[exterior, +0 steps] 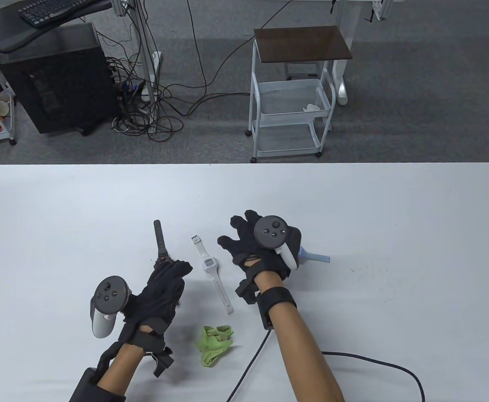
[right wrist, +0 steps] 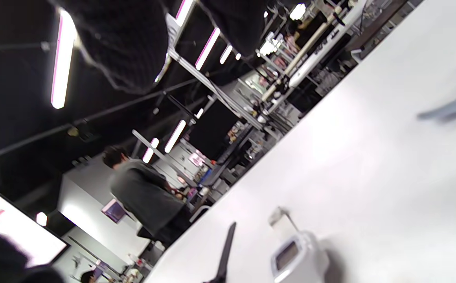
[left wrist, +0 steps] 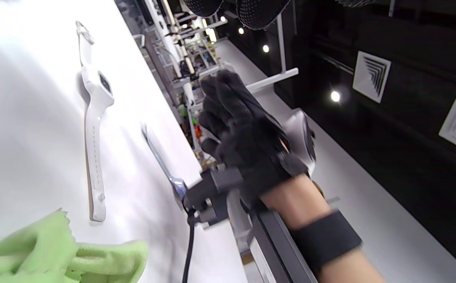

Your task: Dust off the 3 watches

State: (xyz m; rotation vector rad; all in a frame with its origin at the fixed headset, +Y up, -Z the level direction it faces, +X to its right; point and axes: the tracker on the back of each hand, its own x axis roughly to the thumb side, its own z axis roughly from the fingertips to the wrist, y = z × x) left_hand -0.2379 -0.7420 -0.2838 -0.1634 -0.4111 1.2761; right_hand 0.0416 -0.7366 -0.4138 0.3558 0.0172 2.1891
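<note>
White bench [exterior: 395, 217]. Left hand [exterior: 160, 293] rests on black watch [exterior: 159, 238], fingers straight over its case; strap points away from person. White watch [exterior: 213, 272] flat between hands. Right hand [exterior: 261, 251] above bench, fingers wide, holding nothing; light-blue watch strap [exterior: 317, 257] just beside it. Green cloth [exterior: 215, 344] crumpled near white watch's lower end. Cart basket [exterior: 290, 98] beyond bench holds small white item.

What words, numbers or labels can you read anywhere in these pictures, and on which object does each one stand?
None can be read.
White watch: its screen is too small and blurred to read.
Keyboard: its key legends are too small.
Wall screen: blurred.
</note>
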